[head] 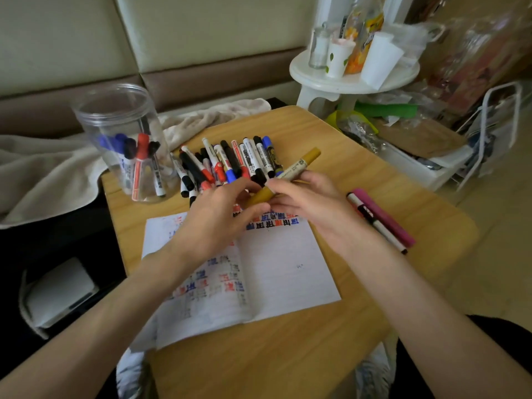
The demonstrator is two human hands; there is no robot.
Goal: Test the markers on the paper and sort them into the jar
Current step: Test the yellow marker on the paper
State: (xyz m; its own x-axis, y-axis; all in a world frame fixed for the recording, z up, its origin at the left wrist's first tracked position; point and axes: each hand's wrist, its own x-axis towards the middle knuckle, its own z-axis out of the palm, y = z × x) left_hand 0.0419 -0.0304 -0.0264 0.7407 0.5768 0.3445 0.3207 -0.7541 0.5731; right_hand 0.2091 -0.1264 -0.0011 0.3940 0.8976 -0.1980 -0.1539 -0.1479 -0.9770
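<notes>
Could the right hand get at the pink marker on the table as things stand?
Probably yes: the pink marker lies uncovered just right of the right hand, only a black-and-white marker between. That hand grips the gold marker, though.

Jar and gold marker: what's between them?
Head view: the pile of loose markers fills the stretch between the jar and the gold marker.
</notes>
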